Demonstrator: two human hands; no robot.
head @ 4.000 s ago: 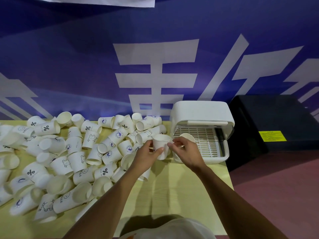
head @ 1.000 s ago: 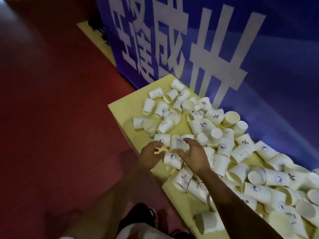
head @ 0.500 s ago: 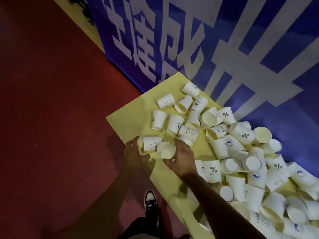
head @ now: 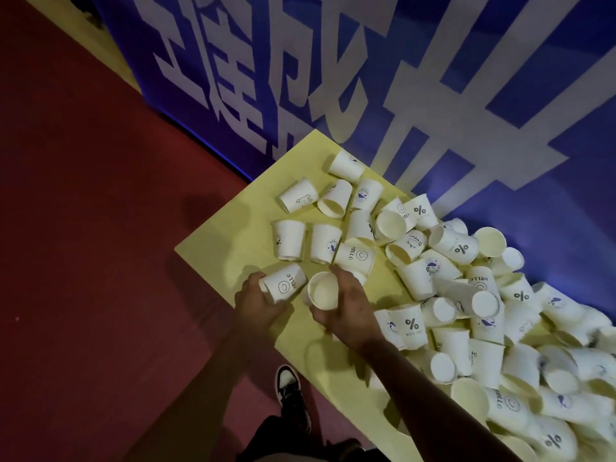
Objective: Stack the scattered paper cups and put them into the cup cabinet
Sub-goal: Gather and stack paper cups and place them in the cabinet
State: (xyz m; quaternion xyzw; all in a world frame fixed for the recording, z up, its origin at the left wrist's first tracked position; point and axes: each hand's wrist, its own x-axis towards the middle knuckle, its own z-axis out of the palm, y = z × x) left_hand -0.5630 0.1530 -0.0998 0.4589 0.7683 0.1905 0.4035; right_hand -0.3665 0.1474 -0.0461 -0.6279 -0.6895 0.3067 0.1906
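Several white paper cups lie scattered over the yellow table (head: 233, 228), thickest at the right. My left hand (head: 256, 305) grips a cup printed HELLO with a smiley (head: 283, 286), held on its side at the table's near left edge. My right hand (head: 350, 308) holds a second cup (head: 322, 291) with its open mouth facing up toward me, right beside the first. The two cups are close together, almost touching. The cup cabinet is out of view.
A blue banner with large white characters (head: 333, 78) stands behind the table. Red floor (head: 83, 228) spreads to the left and below. My black and white shoe (head: 290, 391) is beside the table's near edge. Loose cups (head: 288, 240) lie just beyond my hands.
The view swung from the cabinet end to the table's left end. Both hands reached into the pile and each took a cup; the hands now hold them slightly lifted and closer.
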